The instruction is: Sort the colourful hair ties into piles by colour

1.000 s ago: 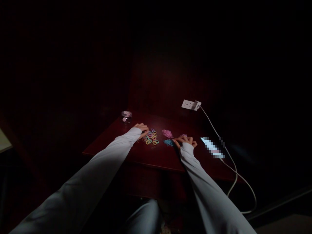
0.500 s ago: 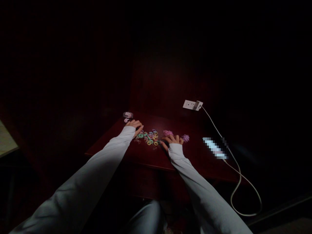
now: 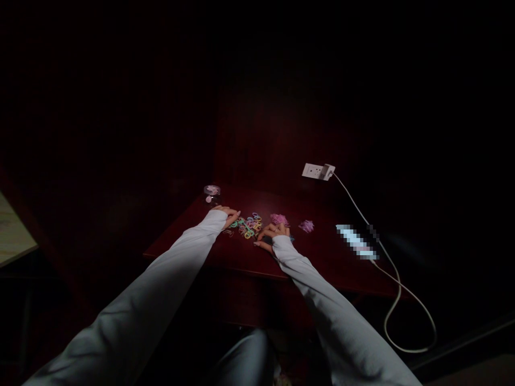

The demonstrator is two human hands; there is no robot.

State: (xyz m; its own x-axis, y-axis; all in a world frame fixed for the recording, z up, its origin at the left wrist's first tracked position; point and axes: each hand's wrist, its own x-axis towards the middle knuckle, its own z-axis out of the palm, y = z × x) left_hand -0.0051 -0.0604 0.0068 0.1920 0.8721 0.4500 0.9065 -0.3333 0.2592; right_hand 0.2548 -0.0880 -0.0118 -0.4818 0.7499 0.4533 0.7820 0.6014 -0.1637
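Note:
A loose pile of small coloured rings, green, yellow, pink and blue, lies on the dark red table. They look like little hair ties. At the pile's left edge rests my left hand, its fingers bent but apart, with nothing visible in it. My right hand is low over the table at the pile's right side, thumb and fingers spread. Just beyond its knuckles is a pink heap of small pieces. A purple heap lies farther right. Whatever is under my right palm is mostly hidden.
A small clear round container with pale pink contents stands at the table's back left. To the right lies a bright pixelated device with a white cable running to a wall socket. A pale wooden surface shows far left.
My right hand has moved left toward the rings, uncovering more of the purple heap. My left hand has shifted slightly right and down. The view has shifted a little.

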